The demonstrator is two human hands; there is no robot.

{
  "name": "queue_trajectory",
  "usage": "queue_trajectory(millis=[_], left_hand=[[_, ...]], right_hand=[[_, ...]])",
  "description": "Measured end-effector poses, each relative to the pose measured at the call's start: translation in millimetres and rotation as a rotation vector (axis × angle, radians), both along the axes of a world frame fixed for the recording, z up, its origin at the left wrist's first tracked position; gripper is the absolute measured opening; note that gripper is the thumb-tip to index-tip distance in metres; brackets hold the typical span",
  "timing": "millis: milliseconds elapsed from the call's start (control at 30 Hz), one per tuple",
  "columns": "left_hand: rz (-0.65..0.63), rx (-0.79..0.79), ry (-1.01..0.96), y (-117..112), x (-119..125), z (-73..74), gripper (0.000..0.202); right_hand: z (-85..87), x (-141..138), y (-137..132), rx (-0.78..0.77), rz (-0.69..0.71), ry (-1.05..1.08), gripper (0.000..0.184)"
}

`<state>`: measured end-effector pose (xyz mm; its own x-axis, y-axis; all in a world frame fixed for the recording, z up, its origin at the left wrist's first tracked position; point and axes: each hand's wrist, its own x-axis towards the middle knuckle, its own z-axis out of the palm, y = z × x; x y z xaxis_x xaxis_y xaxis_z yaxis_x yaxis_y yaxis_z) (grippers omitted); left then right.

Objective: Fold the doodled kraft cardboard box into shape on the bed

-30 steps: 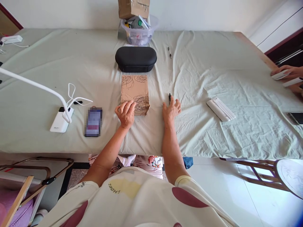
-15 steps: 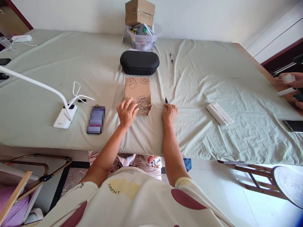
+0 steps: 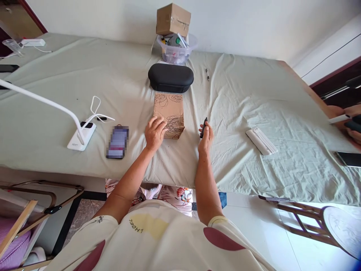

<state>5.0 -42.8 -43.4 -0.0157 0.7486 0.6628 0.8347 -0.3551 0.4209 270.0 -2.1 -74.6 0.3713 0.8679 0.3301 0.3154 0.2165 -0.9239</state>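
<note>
On the cloth in front of me lies a brown cardboard box (image 3: 168,106) with black scribbled loops over its top. My left hand (image 3: 155,132) holds its near left edge, fingers bent over the top. To the right of the box, my right hand (image 3: 206,138) is closed around a black pen (image 3: 204,128), turned partly palm up. The pen points away from me and is apart from the box. Behind the box, a black hard case (image 3: 170,78) stands close to its far edge.
A second pen (image 3: 207,74) lies farther back. A plastic basket (image 3: 176,54) supports another carton (image 3: 173,19). Left are a phone (image 3: 117,142) and a white lamp base (image 3: 81,136); right, a white power bank (image 3: 261,141). Another person's hand (image 3: 354,131) shows at the right edge.
My right hand has turned over and lifted the pen, so more of it shows. My left hand stays on the box, its fingers drawn closer together. The view has shifted slightly.
</note>
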Motion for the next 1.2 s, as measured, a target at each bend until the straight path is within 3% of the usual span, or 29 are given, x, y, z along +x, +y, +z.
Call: queue_trajectory(millis=[167,333,500,567,733,967,1200], left_hand=[[0.032,-0.022,0.006,0.0,6.4,-0.9,0.051],[0.049,-0.026,-0.063,3.3,10.3,-6.2,0.051],[0.074,-0.041,-0.057,1.4,16.6,-3.3,0.055],[0.117,-0.044,-0.063,1.5,22.0,-0.7,0.064],[0.228,0.022,-0.080,6.0,33.3,0.2,0.066],[0.232,0.062,-0.057,9.3,30.6,-6.3,0.062],[0.077,0.039,-0.010,6.2,11.7,-12.4,0.063]], right_hand=[[6.8,-1.9,-28.4,0.111,0.162,0.144,0.080],[7.4,-10.8,-52.8,0.182,0.290,0.166,0.095],[2.9,-34.9,-65.3,0.217,0.051,0.049,0.054],[1.3,-42.0,-68.0,0.226,0.025,0.013,0.046],[-3.1,-47.8,-73.8,0.213,0.063,-0.040,0.043],[-4.7,-46.4,-77.4,0.258,0.065,-0.121,0.037],[5.8,-58.8,-85.3,0.332,0.256,-0.317,0.022]])
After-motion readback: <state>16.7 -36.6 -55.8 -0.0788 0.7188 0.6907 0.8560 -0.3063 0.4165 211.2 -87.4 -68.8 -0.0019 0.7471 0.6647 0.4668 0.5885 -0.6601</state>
